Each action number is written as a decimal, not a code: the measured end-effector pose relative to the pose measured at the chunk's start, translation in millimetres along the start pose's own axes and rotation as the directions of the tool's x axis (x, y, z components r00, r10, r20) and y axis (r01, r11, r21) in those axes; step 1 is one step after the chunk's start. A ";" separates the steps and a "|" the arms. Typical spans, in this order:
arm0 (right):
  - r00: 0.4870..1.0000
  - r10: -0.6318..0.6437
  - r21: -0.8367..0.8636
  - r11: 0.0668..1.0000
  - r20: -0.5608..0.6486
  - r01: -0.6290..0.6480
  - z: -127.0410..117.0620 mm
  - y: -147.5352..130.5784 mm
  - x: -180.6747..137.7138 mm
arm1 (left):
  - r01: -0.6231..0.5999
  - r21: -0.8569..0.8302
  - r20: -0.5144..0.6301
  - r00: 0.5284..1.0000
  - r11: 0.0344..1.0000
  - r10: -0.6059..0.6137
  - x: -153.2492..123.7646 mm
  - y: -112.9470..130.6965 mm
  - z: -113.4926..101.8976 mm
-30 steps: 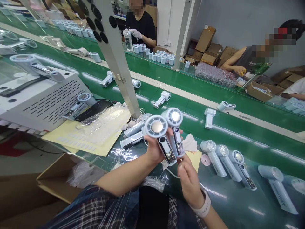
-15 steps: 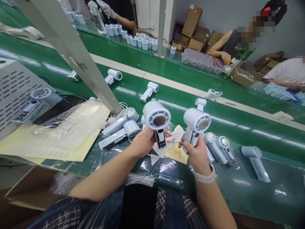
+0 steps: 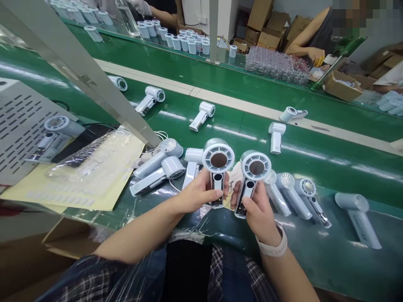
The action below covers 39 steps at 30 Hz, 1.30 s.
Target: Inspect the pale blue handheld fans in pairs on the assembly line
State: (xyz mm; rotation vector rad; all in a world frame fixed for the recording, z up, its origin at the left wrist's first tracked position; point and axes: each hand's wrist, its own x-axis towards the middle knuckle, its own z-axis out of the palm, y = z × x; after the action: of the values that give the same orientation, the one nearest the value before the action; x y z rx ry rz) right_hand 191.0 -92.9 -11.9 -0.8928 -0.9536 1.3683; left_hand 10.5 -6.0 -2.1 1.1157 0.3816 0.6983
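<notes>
My left hand (image 3: 197, 195) grips the handle of a pale blue handheld fan (image 3: 218, 161), its round head upright and facing me. My right hand (image 3: 256, 207) grips the handle of a second handheld fan (image 3: 254, 170) the same way, just to the right. The two fans stand side by side, close together, above the front edge of the green bench (image 3: 315, 260). Three more fans (image 3: 292, 193) lie in a row right of my right hand. Two others (image 3: 159, 163) lie left of my left hand.
A yellow sheet under a clear plastic bag (image 3: 94, 167) lies at left beside a grey perforated machine case (image 3: 22, 121). A slanted metal post (image 3: 78, 71) crosses the left. Several fans lie on the green conveyor (image 3: 220, 126). Other people work at the far side near cardboard boxes (image 3: 270, 25).
The fans, together in my left hand a second ago, are now one in each hand. Their heads have turned to face me and the two have come closer together.
</notes>
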 end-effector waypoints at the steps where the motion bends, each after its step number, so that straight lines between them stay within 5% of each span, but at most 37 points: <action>1: 1.000 0.002 0.002 1.000 -0.013 -0.002 -0.2 1.2 0.3 | 0.013 0.015 0.001 1.000 1.000 -0.013 -0.5 0.8 0.6; 15: 1.000 -0.006 0.092 0.996 -0.002 0.006 -0.6 4.9 5.7 | -0.032 -0.054 0.050 0.998 0.998 0.034 0.1 -3.3 -1.2; 25: 0.990 0.010 0.038 0.999 -0.138 -0.005 1.6 7.1 10.1 | -0.098 -0.108 -0.239 0.969 0.989 0.070 9.4 -12.2 -0.6; 30: 0.999 0.002 0.036 0.999 -0.053 0.000 2.9 4.8 8.0 | -0.129 0.025 -0.067 0.989 0.991 0.130 5.7 -5.9 -1.5; 39: 0.989 0.034 0.108 0.994 -0.141 -0.018 2.3 3.3 12.8 | -0.127 0.144 -0.046 0.990 0.981 0.134 4.3 -2.2 -0.6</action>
State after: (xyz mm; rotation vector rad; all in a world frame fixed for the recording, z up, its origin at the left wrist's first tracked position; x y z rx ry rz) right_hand 187.4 -80.1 -13.8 -0.9120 -0.7548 1.3453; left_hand 13.9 -3.2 -4.1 1.2651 0.4127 0.8295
